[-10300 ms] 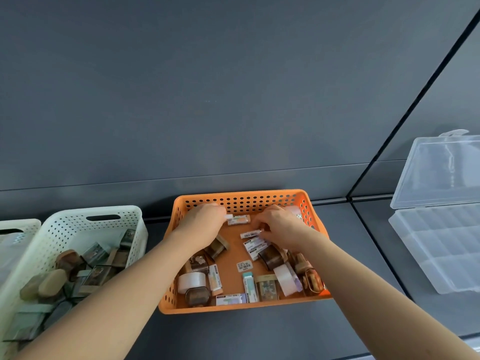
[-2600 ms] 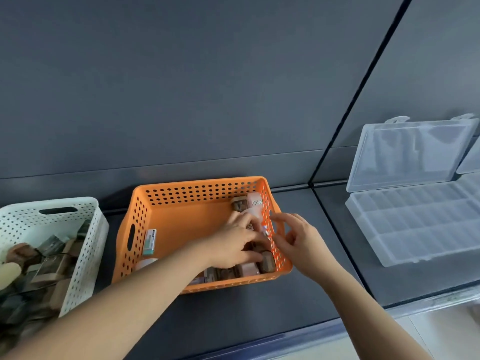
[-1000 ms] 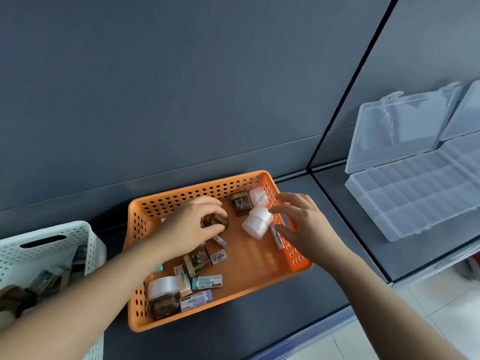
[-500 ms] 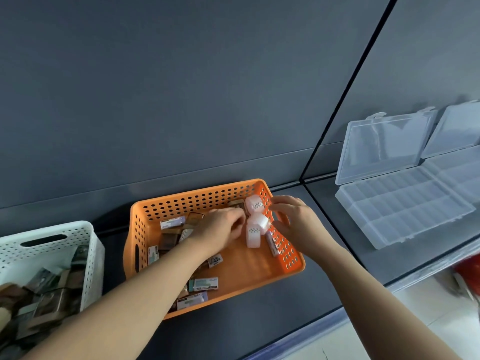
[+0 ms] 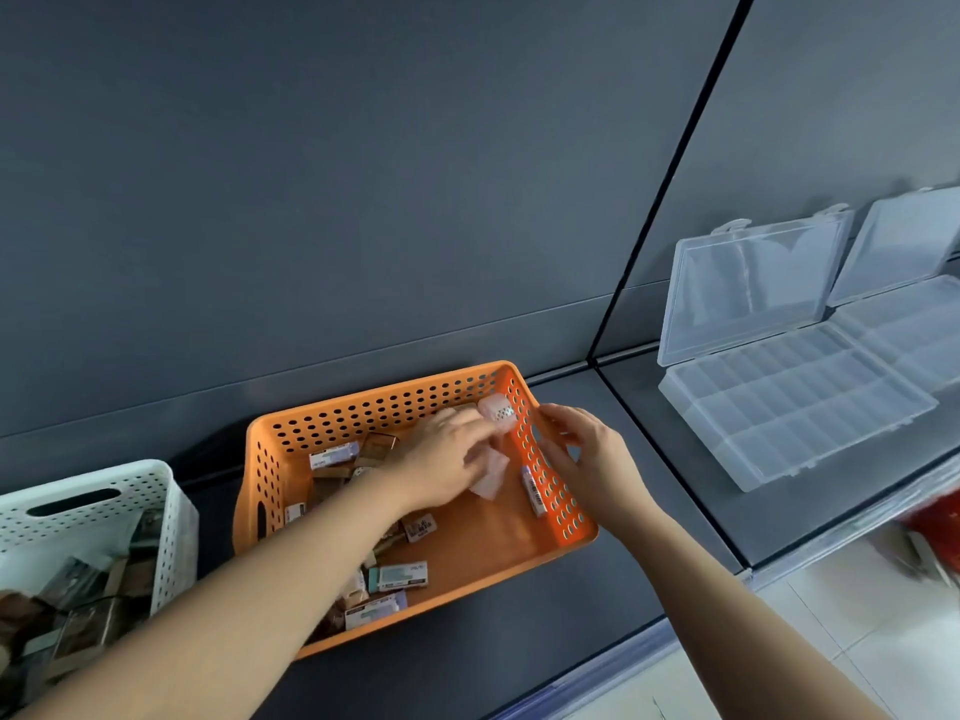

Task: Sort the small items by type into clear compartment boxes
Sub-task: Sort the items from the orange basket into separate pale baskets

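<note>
An orange perforated basket (image 5: 363, 407) holds several small items: labelled eraser-like blocks (image 5: 397, 575), brown pieces (image 5: 376, 446) and white pieces. My left hand (image 5: 441, 462) reaches inside it toward the far right corner, over a blurred white piece (image 5: 491, 478); whether it grips that piece is unclear. Another white piece (image 5: 496, 407) lies in the corner. My right hand (image 5: 589, 462) is outside the basket with relaxed fingers against its right wall. Two clear compartment boxes (image 5: 795, 407) (image 5: 906, 330) stand open at the right, their compartments bare.
A white perforated basket (image 5: 104, 491) with brown and dark items stands at the left. Everything sits on a dark grey shelf (image 5: 649, 459) backed by a dark wall. The shelf's front edge and a pale tiled floor (image 5: 831, 641) show at the lower right.
My left hand has slid right toward the white pieces, and one white piece sits lower under it. My right hand stays at the basket's right wall.
</note>
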